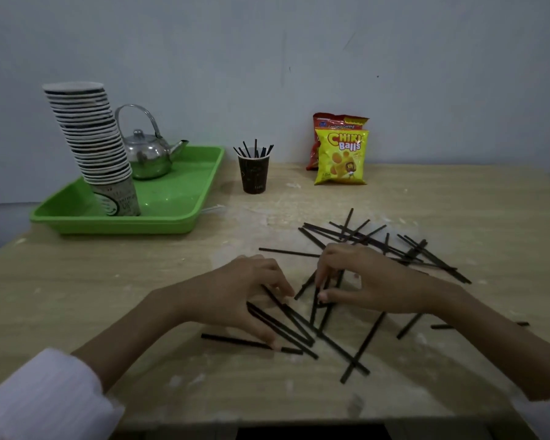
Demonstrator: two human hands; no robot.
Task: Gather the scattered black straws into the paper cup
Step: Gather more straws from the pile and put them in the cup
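Several black straws (pixel 375 241) lie scattered across the right half of the wooden table (pixel 108 296), crossing one another. A dark brown paper cup (pixel 254 174) stands upright at the back centre with several straws sticking out of it. My left hand (pixel 235 290) rests low on the table with its fingers pinching a few straws (pixel 283 325) that fan out toward the lower right. Just to the right, my right hand (pixel 365 281) curls over other straws, its thumb and fingers closed on a couple of them (pixel 315 308).
A green tray (pixel 178 198) at the back left holds a tall leaning stack of paper cups (pixel 92 144) and a metal teapot (pixel 148 157). Two snack bags (pixel 340 157) stand against the wall behind the straws. The table's front edge is close to me.
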